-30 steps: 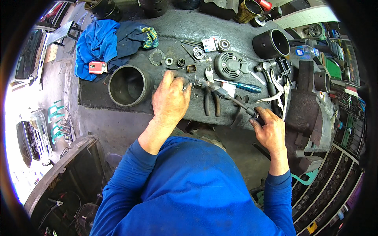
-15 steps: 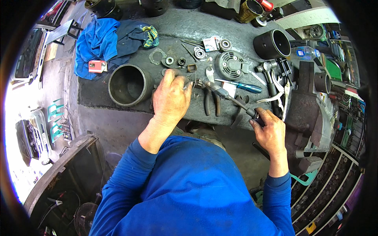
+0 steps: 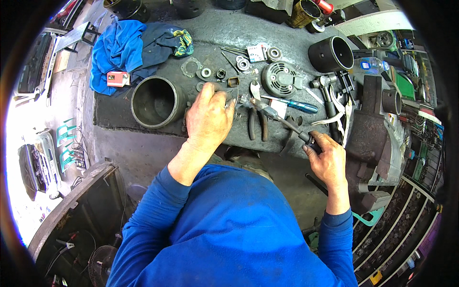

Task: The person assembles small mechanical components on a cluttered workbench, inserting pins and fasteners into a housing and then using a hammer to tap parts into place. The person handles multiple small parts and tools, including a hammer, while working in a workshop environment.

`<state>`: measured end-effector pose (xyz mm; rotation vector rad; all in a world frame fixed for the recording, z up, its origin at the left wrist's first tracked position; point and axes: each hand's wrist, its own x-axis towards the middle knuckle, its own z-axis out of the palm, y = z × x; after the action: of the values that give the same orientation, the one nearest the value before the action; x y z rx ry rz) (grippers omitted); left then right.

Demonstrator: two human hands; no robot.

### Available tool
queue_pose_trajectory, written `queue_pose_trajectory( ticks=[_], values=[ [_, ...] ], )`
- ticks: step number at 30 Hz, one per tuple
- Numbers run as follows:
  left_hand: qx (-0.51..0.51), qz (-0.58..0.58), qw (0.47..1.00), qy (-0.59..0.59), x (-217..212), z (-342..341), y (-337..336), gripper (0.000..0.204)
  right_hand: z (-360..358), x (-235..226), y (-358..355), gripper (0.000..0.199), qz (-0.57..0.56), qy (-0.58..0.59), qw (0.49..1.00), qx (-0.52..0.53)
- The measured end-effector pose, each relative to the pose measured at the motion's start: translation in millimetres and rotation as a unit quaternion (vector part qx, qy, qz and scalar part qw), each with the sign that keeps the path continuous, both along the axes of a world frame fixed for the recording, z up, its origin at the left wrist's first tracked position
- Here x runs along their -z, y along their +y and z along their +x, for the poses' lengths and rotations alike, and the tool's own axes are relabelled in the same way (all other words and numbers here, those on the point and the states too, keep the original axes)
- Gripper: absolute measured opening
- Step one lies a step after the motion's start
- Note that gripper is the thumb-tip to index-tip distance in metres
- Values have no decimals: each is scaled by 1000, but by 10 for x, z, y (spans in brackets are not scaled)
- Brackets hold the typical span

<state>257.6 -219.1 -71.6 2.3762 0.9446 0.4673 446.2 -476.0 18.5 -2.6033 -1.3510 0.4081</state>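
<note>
My right hand [image 3: 329,160] is closed round the black handle of what looks like a soldering iron [image 3: 272,113]. Its thick grey barrel slants up and left, with the tip end close to the fingers of my left hand [image 3: 208,116]. That hand is closed over a small part, mostly hidden beneath it. A thin wire [image 3: 237,93] stands up beside its fingertips. Dark-handled pliers [image 3: 258,125] lie under the iron, jaws pointing away from me. Just beyond my left fingers are a small copper-coloured ring [image 3: 233,82] and a bearing [image 3: 206,72].
A wide metal cylinder [image 3: 159,103] stands left of my left hand. Beyond the iron lie a slotted grey motor cover [image 3: 282,79] and a blue screwdriver [image 3: 302,106]. A ratchet [image 3: 330,98], locking pliers [image 3: 340,115] and a vise [image 3: 370,129] are at right. Blue cloth [image 3: 117,52] lies far left.
Almost nothing differs. The iron's tip end and my left fingers have shifted very slightly; both hands keep their holds.
</note>
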Motion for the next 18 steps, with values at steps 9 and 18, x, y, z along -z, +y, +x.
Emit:
queue_pose_trajectory(
  ticks=[9,18],
  values=[
    [4,4,1000,14,11,27,-22,22,-9,-7,-5,43,-12,-40,999,-18],
    [11,9,1000,-1,29,35,-20,22,-22,-71,40,43,-17,-44,999,-25]
  ],
)
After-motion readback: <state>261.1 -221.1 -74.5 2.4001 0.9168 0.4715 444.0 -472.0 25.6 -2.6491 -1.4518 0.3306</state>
